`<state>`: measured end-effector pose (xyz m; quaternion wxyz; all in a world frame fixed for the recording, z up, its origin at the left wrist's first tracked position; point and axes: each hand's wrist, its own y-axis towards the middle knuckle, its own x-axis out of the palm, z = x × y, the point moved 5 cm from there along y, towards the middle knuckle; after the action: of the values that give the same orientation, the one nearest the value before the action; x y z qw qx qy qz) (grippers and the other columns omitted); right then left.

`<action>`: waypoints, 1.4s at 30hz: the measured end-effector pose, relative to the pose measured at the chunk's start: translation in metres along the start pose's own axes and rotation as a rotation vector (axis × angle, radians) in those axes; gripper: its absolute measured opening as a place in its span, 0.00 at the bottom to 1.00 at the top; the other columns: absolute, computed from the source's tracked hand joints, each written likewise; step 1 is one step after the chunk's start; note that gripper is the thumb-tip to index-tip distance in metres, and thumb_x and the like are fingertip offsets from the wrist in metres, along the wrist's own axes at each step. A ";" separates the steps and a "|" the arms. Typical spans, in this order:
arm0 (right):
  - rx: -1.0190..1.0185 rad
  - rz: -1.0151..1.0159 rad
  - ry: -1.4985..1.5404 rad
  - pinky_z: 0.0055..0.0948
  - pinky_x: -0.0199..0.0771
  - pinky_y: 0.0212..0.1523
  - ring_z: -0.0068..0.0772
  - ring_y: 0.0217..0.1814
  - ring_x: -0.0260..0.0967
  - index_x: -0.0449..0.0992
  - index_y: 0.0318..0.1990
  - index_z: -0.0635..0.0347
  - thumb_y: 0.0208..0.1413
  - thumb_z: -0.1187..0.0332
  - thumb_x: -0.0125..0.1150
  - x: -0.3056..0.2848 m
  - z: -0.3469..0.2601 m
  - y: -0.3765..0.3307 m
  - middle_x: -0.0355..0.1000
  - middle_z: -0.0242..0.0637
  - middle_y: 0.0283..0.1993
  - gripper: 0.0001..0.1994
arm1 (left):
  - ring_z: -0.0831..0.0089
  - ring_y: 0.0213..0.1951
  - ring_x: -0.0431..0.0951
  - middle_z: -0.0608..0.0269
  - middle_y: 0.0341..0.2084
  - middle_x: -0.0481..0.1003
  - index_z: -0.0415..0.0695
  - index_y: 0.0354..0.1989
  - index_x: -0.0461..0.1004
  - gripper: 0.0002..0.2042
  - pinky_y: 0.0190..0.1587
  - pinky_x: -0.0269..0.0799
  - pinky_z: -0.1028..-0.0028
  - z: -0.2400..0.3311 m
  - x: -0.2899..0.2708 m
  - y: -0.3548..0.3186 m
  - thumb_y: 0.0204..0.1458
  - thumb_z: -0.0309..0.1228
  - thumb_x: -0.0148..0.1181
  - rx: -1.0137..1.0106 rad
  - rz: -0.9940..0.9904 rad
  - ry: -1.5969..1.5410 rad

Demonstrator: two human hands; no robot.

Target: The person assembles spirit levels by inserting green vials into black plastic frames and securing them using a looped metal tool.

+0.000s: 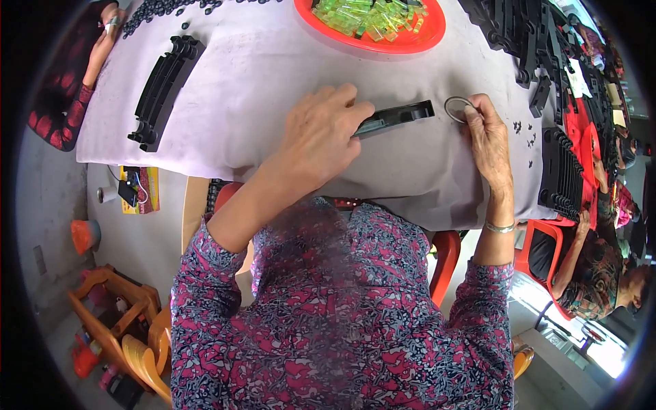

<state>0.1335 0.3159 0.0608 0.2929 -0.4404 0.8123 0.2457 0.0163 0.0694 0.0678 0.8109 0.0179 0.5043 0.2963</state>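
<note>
My left hand is closed on the near end of a long black plastic part, which lies tilted above the cloth and points to the right. A strip of clear greenish material shows along it beside my fingers. A little to the right, my right hand pinches a thin grey ring between thumb and fingers. The ring stands just off the part's far end, apart from it. What else the right palm may hold is hidden.
A red tray of clear yellow-green pieces sits at the back. Another long black part lies left. Tiny black bits and stacked black parts are at right. A person's arm rests at far left.
</note>
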 end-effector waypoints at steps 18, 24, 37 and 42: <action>0.037 -0.373 1.676 0.27 0.38 0.18 0.21 0.15 0.36 0.54 0.16 0.50 0.69 0.46 0.37 0.048 -0.112 0.040 0.45 0.24 0.13 0.28 | 0.55 0.40 0.76 0.56 0.40 0.74 0.43 0.39 0.77 0.11 0.41 0.72 0.62 0.004 0.010 -0.011 0.45 0.21 0.62 -0.085 0.049 -0.108; 0.130 -0.401 1.544 0.25 0.37 0.18 0.19 0.15 0.35 0.53 0.17 0.50 0.68 0.42 0.38 0.067 -0.101 0.038 0.44 0.23 0.13 0.30 | 0.63 0.35 0.75 0.61 0.36 0.73 0.45 0.36 0.77 0.10 0.37 0.71 0.64 0.006 0.014 -0.014 0.44 0.26 0.58 -0.016 0.126 -0.032; -0.180 -0.562 1.129 0.21 0.43 0.19 0.17 0.15 0.42 0.58 0.19 0.51 0.70 0.50 0.43 0.066 -0.129 0.027 0.52 0.23 0.17 0.25 | 0.63 0.43 0.77 0.61 0.39 0.73 0.44 0.38 0.77 0.11 0.44 0.73 0.65 0.011 0.015 -0.012 0.45 0.27 0.57 -0.053 0.121 0.011; -0.153 -0.453 1.131 0.23 0.45 0.19 0.18 0.16 0.43 0.58 0.21 0.52 0.70 0.52 0.43 0.067 -0.125 0.026 0.52 0.25 0.18 0.23 | 0.63 0.43 0.77 0.61 0.39 0.73 0.44 0.38 0.77 0.11 0.45 0.73 0.65 0.010 0.016 -0.012 0.45 0.27 0.57 -0.050 0.107 -0.014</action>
<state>0.0490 0.2081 0.1065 -0.1709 -0.6842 0.7080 -0.0367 0.0353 0.0705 0.0556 0.7976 0.0267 0.4893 0.3518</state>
